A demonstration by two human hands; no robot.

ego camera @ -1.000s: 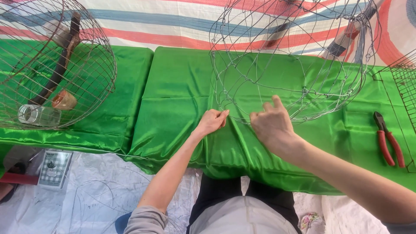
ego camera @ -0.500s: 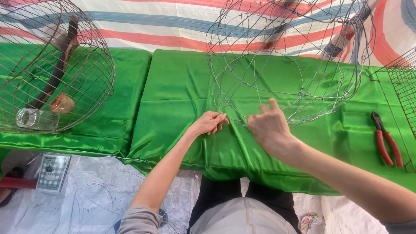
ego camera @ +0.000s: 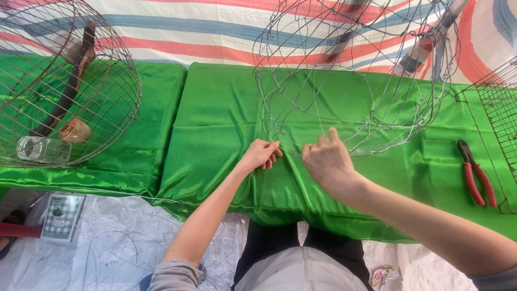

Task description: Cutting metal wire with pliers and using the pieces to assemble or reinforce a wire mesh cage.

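At the near rim of the round wire-mesh basket (ego camera: 350, 81), which lies on the green satin-covered counter (ego camera: 215, 118) right in front of the person, both hands have drawn in over the last second. The left hand (ego camera: 261, 155), which a moment ago lay flatter with its fingers stretched along the cloth, is now curled, its fingers (ego camera: 272, 153) pinched shut on the thin wire at the basket's lower edge. The right hand (ego camera: 326, 159) has slid a little toward it and is likewise bunched, fingertips closed at the same stretch of rim; what exactly sits between them is hidden by the knuckles. The two hands are now just beside each other, which reads as a tightening or twisting of one joint in the mesh rather than a shift of the whole basket, whose place on the cloth looks unchanged.

Red-handled pliers (ego camera: 476, 172) lie untouched well to the right, beside a flat wire grid (ego camera: 501, 124). Far left stands a finished wire cage (ego camera: 59, 81) with a glass jar (ego camera: 40, 149) inside.
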